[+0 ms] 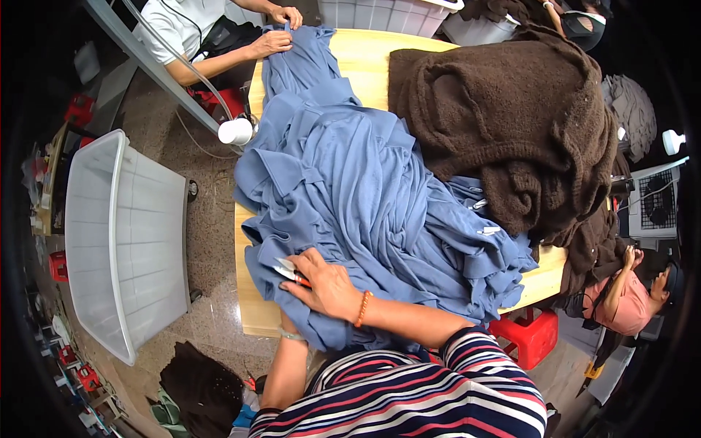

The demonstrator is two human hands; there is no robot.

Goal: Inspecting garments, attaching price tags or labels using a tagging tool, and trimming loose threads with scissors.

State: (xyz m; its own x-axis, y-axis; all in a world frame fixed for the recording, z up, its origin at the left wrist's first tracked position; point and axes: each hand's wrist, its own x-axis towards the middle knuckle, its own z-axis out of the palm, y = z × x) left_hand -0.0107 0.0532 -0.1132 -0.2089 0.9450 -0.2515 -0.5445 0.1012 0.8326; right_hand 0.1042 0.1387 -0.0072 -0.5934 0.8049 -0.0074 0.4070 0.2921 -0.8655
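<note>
My right hand (pixel 325 286) is closed around a pair of thread snips (pixel 286 269) with pale blades and a bit of red at the grip. The blades lie over the near left edge of a blue garment (pixel 350 168), one of a heap spread along the table. Below the right hand, my left hand (pixel 287 322) reaches in under the blue cloth. Only its wrist, with a pale bangle, and a little skin show; its fingers are hidden by the fabric and the right hand.
A pile of dark brown knitwear (pixel 504 109) covers the right of the wooden table (pixel 255 314). Across it, a person's hands (pixel 281 33) hold the blue cloth's far end. A large white bin (pixel 146 241) stands left, a red stool (pixel 527 337) right. Another person (pixel 621 299) works at right.
</note>
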